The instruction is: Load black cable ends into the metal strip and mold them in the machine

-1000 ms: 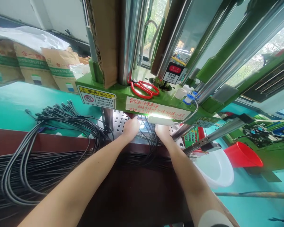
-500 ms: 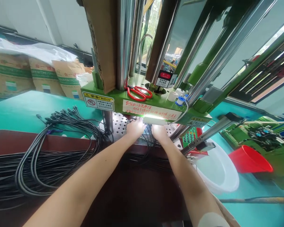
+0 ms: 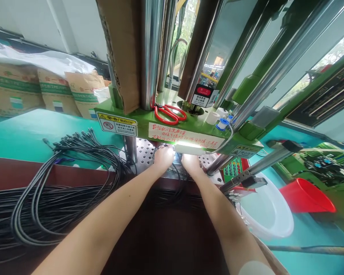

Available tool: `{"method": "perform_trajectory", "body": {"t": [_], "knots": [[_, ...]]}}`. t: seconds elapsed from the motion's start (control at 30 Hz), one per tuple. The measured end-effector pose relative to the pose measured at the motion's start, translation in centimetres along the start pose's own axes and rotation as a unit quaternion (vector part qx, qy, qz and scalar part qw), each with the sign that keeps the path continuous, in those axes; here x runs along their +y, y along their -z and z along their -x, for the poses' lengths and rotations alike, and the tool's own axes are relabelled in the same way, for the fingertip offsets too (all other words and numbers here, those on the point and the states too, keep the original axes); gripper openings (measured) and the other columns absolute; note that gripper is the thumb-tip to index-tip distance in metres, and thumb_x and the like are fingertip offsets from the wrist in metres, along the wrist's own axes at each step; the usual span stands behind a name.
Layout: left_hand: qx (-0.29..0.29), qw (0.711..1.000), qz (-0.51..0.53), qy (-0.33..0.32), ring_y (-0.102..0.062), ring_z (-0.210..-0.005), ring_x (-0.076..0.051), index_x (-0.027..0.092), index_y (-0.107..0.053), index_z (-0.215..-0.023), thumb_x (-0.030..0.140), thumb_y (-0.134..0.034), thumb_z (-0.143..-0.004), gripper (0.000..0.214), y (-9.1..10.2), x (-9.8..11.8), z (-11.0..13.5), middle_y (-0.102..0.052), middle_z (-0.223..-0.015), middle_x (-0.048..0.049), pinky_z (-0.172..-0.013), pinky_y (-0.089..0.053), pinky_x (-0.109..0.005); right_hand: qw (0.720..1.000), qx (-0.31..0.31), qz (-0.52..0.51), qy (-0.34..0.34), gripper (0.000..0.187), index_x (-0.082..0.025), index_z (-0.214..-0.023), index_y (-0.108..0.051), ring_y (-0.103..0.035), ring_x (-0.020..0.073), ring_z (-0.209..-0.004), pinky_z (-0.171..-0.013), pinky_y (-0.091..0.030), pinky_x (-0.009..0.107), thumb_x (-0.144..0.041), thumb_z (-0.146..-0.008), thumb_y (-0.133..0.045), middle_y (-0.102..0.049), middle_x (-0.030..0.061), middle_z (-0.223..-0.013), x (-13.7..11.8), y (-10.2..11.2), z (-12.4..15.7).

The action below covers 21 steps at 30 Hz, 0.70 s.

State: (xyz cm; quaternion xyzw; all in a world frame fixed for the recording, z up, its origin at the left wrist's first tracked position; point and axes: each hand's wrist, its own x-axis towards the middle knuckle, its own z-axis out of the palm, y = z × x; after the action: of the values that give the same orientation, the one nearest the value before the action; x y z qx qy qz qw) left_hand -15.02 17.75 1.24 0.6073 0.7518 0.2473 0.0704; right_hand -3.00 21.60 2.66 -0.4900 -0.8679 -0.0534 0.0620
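Nearest on the left, a bundle of black cables [image 3: 54, 198] loops over the dark tabletop [image 3: 166, 233]. Farther in, the left hand [image 3: 163, 157] and right hand [image 3: 190, 162] rest side by side on thin black leads [image 3: 180, 180] running under the green press plate [image 3: 195, 124]. The plate's edge and the lamp glare hide the fingers, so I cannot tell their grip. Red scissors [image 3: 169, 113] lie on the plate beyond.

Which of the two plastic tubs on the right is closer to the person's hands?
The white tub. It sits nearer the right hand, just past the forearm, while the red tub lies farther out to the right, beyond the white one.
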Motion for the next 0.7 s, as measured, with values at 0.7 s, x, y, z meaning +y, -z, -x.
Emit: {"method": "perform_trajectory", "body": {"t": [0.7], "knots": [[0.088,0.991,-0.026,-0.095,-0.052,-0.095,-0.027,0.012,-0.064,-0.092,0.018,-0.038,-0.081,0.029,-1.9,0.9,-0.2,-0.065,-0.086,-0.0127,-0.085,-0.036,-0.038,0.997,0.05,0.015,0.048,0.032,-0.013,-0.082,-0.064,-0.059,0.0215,-0.087,-0.09,-0.038,0.034,-0.007,-0.084,-0.032,-0.067,0.0116,-0.083,-0.9,-0.9,-1.4]]}}
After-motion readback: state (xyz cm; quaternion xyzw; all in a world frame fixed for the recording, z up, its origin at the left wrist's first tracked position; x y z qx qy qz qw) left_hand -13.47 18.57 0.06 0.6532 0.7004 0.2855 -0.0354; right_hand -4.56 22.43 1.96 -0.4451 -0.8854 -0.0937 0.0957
